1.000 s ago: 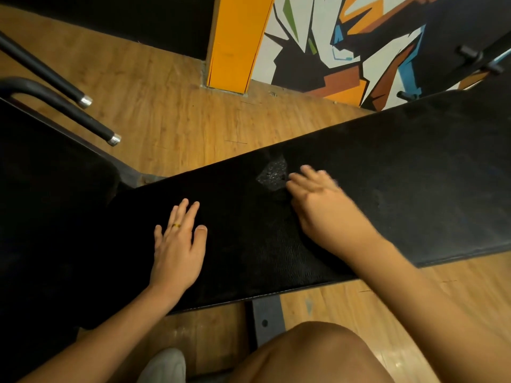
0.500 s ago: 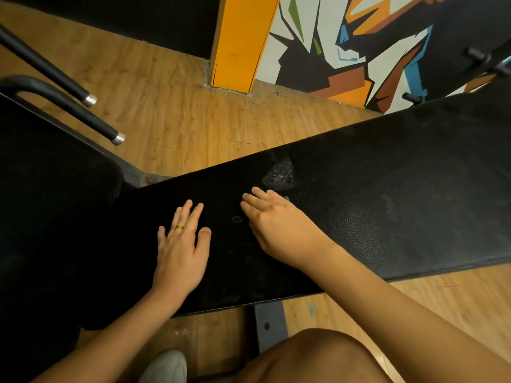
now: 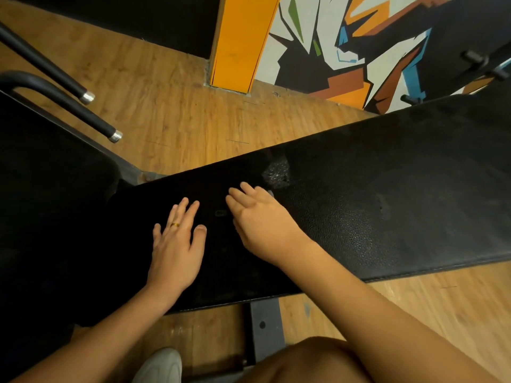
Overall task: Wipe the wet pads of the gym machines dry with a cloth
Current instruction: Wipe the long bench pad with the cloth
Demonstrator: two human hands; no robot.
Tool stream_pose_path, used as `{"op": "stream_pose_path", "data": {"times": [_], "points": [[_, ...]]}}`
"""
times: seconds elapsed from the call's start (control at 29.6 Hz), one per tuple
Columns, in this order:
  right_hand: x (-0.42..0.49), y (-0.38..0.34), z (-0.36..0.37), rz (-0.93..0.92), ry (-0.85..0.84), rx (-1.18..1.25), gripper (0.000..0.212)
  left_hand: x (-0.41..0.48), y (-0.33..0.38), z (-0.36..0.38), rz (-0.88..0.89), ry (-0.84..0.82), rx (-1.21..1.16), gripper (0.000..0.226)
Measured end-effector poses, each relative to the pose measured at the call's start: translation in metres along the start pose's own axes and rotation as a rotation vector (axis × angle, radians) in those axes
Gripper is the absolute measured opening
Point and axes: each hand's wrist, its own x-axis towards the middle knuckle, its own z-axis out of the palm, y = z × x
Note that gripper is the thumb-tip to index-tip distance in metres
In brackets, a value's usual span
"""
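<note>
Right grip [image 3: 262, 225] has slid leftward along the pad [image 3: 387, 217].
Both grips press flat, fingers straight; left grip [image 3: 177, 244] has stayed put, just beside it; the wet patch [image 3: 276, 174] lies just beyond the right fingertips.

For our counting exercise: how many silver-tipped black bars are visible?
2, both at far left: the upper bar, and the lower bar just beneath it. More may be hidden.

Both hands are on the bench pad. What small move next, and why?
Probably slide the right hand forward onto the glistening patch just past its fingertips; it looks wet. The left hand rests flat on the pad. I see no cloth.
</note>
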Motion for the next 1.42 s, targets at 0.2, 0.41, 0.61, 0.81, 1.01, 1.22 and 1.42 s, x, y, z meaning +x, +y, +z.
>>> {"op": "stream_pose_path", "data": {"times": [0.2, 0.41, 0.61, 0.81, 1.01, 1.22, 1.42], "points": [[0.035, 0.006, 0.006, 0.085, -0.032, -0.027, 0.049, 0.001, 0.002, 0.0, -0.02, -0.002, -0.01, 0.052], [0.061, 0.013, 0.005, 0.14, -0.046, -0.087, 0.048, 0.0, 0.005, -0.002, -0.022, -0.002, -0.012, 0.054], [-0.044, 0.0, -0.006, 0.026, 0.108, -0.092, 0.046, 0.001, 0.0, 0.0, -0.001, 0.005, -0.011, 0.053], [-0.034, 0.002, -0.007, 0.068, 0.086, -0.14, 0.044, 0.0, 0.002, -0.002, 0.001, 0.009, -0.019, 0.053], [-0.05, 0.037, -0.028, 0.28, 0.092, -0.166, 0.044, -0.001, 0.0, -0.003, 0.001, -0.003, -0.046, 0.052], [-0.033, 0.026, -0.032, 0.386, 0.024, -0.17, 0.047, -0.002, 0.002, -0.003, -0.003, 0.001, -0.042, 0.053], [-0.023, -0.002, -0.017, 0.101, -0.06, -0.107, 0.051, -0.002, 0.004, -0.003, -0.007, 0.012, -0.025, 0.053]]}}
